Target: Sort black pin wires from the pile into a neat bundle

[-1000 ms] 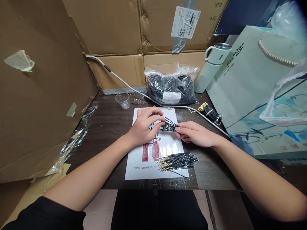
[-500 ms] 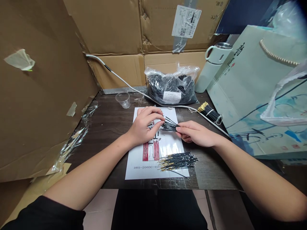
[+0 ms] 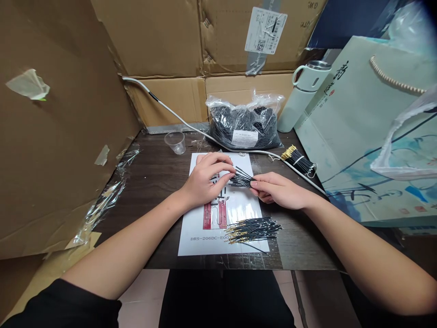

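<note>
My right hand (image 3: 275, 187) pinches a fanned bunch of short black wires (image 3: 241, 178) between thumb and fingers, above a printed white sheet (image 3: 201, 246). At the other end of the bunch, my left hand (image 3: 208, 177) has its thumb and index fingertips closed on a wire end. Those fingertips partly hide the exact contact. Nearer the table's front edge, a loose pile of black wires (image 3: 254, 230) with gold-coloured tips lies across the sheet's lower right. Another bundle of gold-tipped wires (image 3: 298, 160), tied with a band, rests to the right behind my right hand.
A clear bag (image 3: 244, 123) full of black pieces sits at the back beside a pale green flask (image 3: 300, 98). A small clear cup (image 3: 175, 143) stands at back left. One white cable (image 3: 184, 120) crosses the table; a large paper bag (image 3: 368, 150) stands right.
Hardly anything differs. Both hands and the bunch of wires keep almost the same place, with only a very slight shift of the left fingers.
</note>
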`<state>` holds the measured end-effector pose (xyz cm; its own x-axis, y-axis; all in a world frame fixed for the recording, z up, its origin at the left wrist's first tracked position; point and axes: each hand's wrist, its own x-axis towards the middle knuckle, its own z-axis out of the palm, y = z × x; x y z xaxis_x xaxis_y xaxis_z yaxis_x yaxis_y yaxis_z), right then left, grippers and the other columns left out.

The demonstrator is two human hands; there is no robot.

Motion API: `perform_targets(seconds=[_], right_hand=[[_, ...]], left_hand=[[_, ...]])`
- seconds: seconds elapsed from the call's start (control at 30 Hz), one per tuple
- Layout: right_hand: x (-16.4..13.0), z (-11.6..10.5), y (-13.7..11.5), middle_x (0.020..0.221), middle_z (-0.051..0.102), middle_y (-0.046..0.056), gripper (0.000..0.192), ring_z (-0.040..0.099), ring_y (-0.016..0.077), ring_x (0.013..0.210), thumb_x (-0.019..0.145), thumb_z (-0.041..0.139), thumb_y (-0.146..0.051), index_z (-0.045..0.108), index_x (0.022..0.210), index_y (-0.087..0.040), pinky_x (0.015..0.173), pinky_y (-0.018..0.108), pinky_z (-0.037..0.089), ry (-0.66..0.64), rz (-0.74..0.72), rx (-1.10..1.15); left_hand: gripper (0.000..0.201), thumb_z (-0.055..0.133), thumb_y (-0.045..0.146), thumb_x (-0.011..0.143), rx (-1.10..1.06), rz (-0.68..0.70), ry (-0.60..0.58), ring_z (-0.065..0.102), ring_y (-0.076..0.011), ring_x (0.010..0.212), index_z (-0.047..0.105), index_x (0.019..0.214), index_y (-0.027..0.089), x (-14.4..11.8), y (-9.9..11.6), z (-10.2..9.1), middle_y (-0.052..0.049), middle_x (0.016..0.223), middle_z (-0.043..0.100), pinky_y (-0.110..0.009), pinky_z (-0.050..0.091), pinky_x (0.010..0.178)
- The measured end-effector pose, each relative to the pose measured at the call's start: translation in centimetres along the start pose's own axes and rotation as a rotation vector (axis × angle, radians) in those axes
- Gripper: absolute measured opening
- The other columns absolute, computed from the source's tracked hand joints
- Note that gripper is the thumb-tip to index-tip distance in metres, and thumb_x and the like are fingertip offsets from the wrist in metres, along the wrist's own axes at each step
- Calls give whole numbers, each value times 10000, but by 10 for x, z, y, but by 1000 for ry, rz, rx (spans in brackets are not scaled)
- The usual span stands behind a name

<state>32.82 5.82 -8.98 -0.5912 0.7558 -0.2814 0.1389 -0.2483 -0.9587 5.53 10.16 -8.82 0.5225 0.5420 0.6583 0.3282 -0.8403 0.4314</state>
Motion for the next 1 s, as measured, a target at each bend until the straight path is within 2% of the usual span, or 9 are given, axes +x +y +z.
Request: perform_targets(seconds=[0.2, 0.33, 0.43, 0.63, 1.0], right_hand=[[0, -2, 2, 665, 297, -88, 448, 224, 96, 581, 1074, 679, -545, 607, 817, -186, 513, 243, 191, -36, -11, 99], [-1, -2, 3, 674, 320, -80, 442, 249, 98, 589, 1083, 676, -531, 615, 821, -180, 523, 249, 206, -58, -10, 96], [0, -2, 4, 670, 324, -80, 441, 252, 97, 586, 1088, 670, -528, 618, 823, -179, 521, 247, 208, -69, -16, 85], [0, -1, 4, 662, 322, -82, 447, 256, 97, 579, 1091, 664, -537, 619, 823, -183, 518, 247, 212, -63, -16, 74], [0, -1, 5, 669, 322, -81, 434, 253, 97, 583, 1094, 663, -518, 618, 825, -180, 516, 248, 205, -66, -17, 85]], left_hand=[[206, 770, 192, 942, -99, -29, 50, 715, -256, 1066, 733, 1145, 202, 2, 1, -4, -104, 1140, 756, -460, 574, 953], [74, 714, 208, 1000, -235, -138, 41, 727, -228, 1006, 767, 1052, 203, 3, 2, -2, -91, 1072, 773, -425, 612, 902], [111, 699, 231, 1037, -294, -192, 51, 750, -218, 978, 790, 979, 205, 3, 2, 0, -75, 1013, 796, -432, 622, 922], [43, 809, 247, 959, -286, -200, 48, 749, -217, 958, 809, 951, 205, 2, 4, 2, -77, 1016, 802, -399, 632, 851], [48, 792, 200, 963, -285, -197, 70, 749, -207, 927, 801, 916, 201, 2, 6, 4, -69, 973, 800, -393, 629, 841]])
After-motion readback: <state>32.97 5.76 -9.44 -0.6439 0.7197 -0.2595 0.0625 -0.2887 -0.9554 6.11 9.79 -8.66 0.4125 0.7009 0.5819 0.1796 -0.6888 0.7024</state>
